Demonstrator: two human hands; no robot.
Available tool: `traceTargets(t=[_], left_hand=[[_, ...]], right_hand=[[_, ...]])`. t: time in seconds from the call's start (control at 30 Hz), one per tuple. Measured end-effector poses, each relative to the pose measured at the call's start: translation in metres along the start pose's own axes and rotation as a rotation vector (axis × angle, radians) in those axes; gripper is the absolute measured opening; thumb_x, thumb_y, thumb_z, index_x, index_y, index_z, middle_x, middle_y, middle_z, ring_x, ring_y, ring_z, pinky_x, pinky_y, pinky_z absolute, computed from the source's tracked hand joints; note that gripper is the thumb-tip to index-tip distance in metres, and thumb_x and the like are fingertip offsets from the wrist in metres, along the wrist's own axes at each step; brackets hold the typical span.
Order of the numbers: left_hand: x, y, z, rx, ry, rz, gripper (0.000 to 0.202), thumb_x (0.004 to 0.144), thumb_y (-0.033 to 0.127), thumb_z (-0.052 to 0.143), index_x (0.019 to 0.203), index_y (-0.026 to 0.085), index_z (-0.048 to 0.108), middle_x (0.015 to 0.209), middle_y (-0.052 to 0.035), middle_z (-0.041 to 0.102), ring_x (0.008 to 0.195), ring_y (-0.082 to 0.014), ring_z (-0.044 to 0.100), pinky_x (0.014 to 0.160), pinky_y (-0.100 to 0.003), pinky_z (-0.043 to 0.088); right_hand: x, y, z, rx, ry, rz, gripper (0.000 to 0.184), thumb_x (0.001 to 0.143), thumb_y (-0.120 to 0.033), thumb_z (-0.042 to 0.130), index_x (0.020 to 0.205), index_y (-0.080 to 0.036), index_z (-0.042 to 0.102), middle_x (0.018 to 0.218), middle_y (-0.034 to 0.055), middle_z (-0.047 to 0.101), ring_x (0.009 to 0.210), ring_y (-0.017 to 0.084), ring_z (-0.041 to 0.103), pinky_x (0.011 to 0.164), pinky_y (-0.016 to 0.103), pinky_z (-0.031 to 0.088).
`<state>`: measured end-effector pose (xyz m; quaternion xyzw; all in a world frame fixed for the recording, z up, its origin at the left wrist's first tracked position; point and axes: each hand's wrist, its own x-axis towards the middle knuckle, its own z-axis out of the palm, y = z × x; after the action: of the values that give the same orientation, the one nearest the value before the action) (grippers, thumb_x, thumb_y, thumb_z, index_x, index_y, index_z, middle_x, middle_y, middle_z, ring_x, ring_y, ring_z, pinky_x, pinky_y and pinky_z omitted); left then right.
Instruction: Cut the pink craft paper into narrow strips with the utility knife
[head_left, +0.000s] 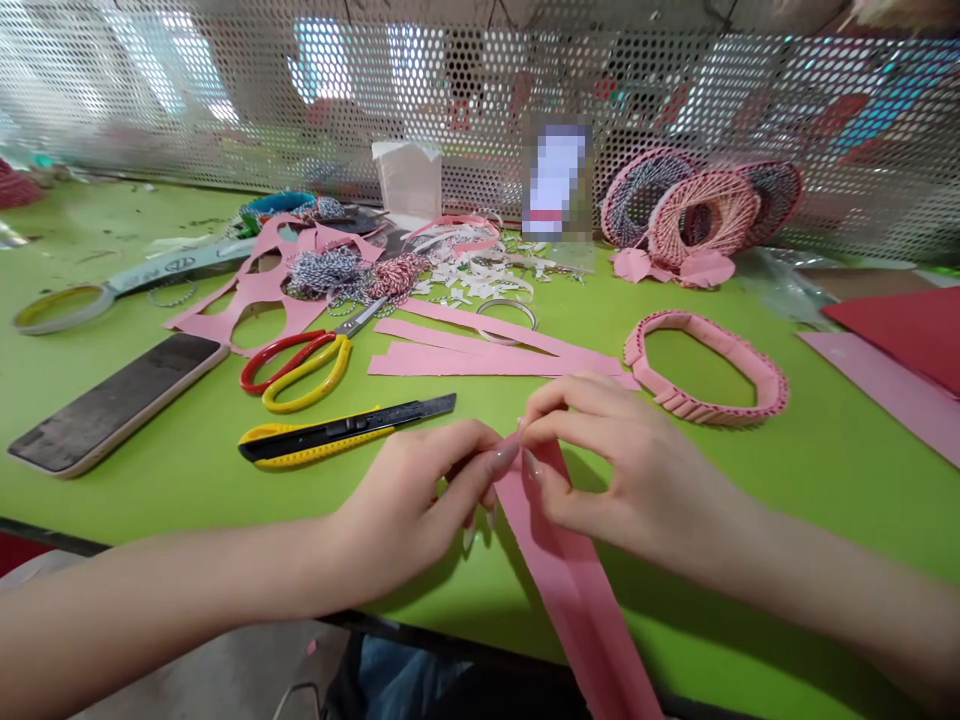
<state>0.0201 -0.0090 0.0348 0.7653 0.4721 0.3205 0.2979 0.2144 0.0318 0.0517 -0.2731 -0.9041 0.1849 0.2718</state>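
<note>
A long pink paper strip [555, 570] runs from between my fingers down past the table's front edge, with a lengthwise crease along it. My left hand [427, 490] pinches the strip's upper end between thumb and forefinger. On the other side of that end, my right hand [622, 455] also has thumb and fingertips closed on the paper. Behind the hands lie several flat pink paper strips [465, 358]. A pleated pink paper ring [705, 400] rests to the right of them. Left of my left hand is a yellow and black utility knife [345, 428].
Red-and-yellow-handled scissors [300, 370], a phone [120, 400] and larger scissors [135, 280] lie on the left. Further back are cord bundles [330, 272], paper scraps [480, 270] and thread-wound rings [697, 215] against a perforated metal panel [480, 100]. Red sheets [907, 330] lie at right.
</note>
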Motion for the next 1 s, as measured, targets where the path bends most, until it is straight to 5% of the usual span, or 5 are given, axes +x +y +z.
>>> traceTargets(t=[0.33,0.6,0.8,1.0], left_hand=[[-0.003,0.003,0.0,-0.005,0.047,0.002,0.023,0.096,0.02,0.048,0.075,0.019,0.057,0.054,0.0082,0.057,0.048,-0.0049,0.053,0.051,-0.014,0.041],[0.0,-0.002,-0.001,-0.045,0.032,-0.017,0.022,0.095,0.02,0.047,0.076,0.017,0.058,0.054,0.0076,0.056,0.047,-0.0053,0.052,0.05,-0.015,0.04],[-0.001,-0.003,0.001,-0.062,0.036,-0.023,0.021,0.096,0.02,0.046,0.078,0.018,0.058,0.057,0.0077,0.055,0.05,-0.0053,0.053,0.051,-0.015,0.041],[-0.002,-0.004,0.003,-0.168,0.01,-0.129,0.022,0.098,0.028,0.044,0.082,0.019,0.057,0.057,0.0086,0.056,0.049,-0.0055,0.055,0.054,-0.015,0.044]], right_hand=[[0.005,0.01,-0.006,-0.178,0.155,0.024,0.011,0.076,-0.009,0.058,0.077,-0.019,0.061,0.085,0.0067,0.067,0.083,0.025,0.061,0.075,0.042,0.048],[-0.002,-0.019,-0.019,-0.262,0.234,-0.176,0.014,0.082,-0.009,0.057,0.086,-0.021,0.062,0.094,0.0072,0.066,0.086,0.022,0.06,0.081,0.037,0.048],[-0.009,-0.026,-0.003,-0.09,-0.04,-0.088,0.021,0.089,-0.007,0.045,0.084,-0.012,0.064,0.086,0.0087,0.065,0.08,0.02,0.061,0.072,0.032,0.053],[-0.009,-0.014,-0.006,-0.093,-0.125,0.186,0.017,0.091,-0.012,0.044,0.088,-0.015,0.061,0.082,0.0061,0.065,0.067,0.02,0.06,0.059,0.033,0.049]])
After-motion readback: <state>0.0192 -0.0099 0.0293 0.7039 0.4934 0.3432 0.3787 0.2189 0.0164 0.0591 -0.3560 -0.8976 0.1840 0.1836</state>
